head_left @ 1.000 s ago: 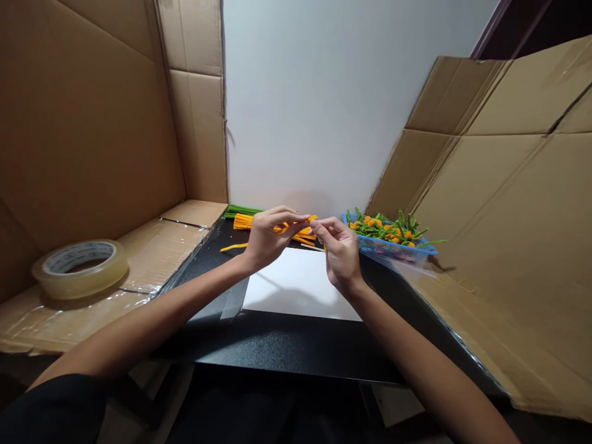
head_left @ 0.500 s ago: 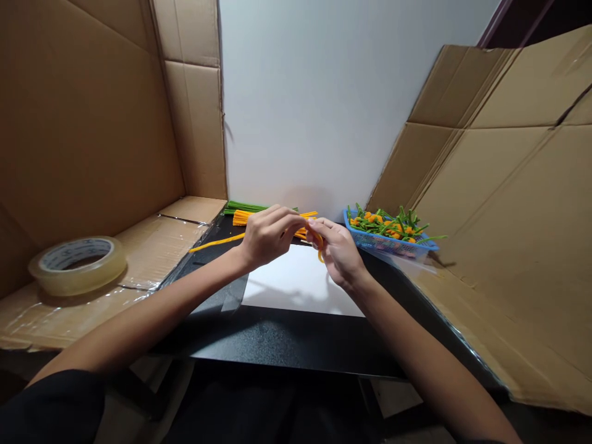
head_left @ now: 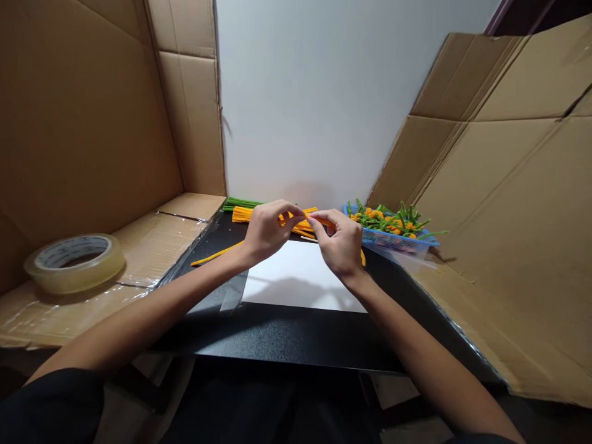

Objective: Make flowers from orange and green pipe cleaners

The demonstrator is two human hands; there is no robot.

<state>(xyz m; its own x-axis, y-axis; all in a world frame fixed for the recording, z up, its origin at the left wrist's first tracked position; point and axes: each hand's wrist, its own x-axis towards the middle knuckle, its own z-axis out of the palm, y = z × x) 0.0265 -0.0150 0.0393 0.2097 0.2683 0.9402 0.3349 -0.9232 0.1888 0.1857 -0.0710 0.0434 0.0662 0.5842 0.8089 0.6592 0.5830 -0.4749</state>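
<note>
from here i see my left hand (head_left: pixel 267 233) and right hand (head_left: pixel 339 242) both clenched on an orange pipe cleaner (head_left: pixel 319 221), held between the fingers (head_left: pixel 289 213); one end trails left over the black surface (head_left: pixel 277 333); a bundle of orange pipe cleaners (head_left: pixel 245 214) lies just behind; a blue plastic basket (head_left: pixel 393 242) sits near my right hand.

Middle of the orange pipe cleaner (head_left: pixel 320 221) out of sight behind the fingers of the left hand (head_left: pixel 268 233) and right hand (head_left: pixel 337 242), with the exact pinch too hidden to read. Near parts of the orange bundle (head_left: pixel 245 214) and green bundle (head_left: pixel 243 204) blocked by the left hand. Contents of the basket (head_left: pixel 393 242) too small to tell apart. Cardboard (head_left: pixel 509 185) cut off at the top and right edges; dark clothing (head_left: pixel 55 407) cut off below.
</note>
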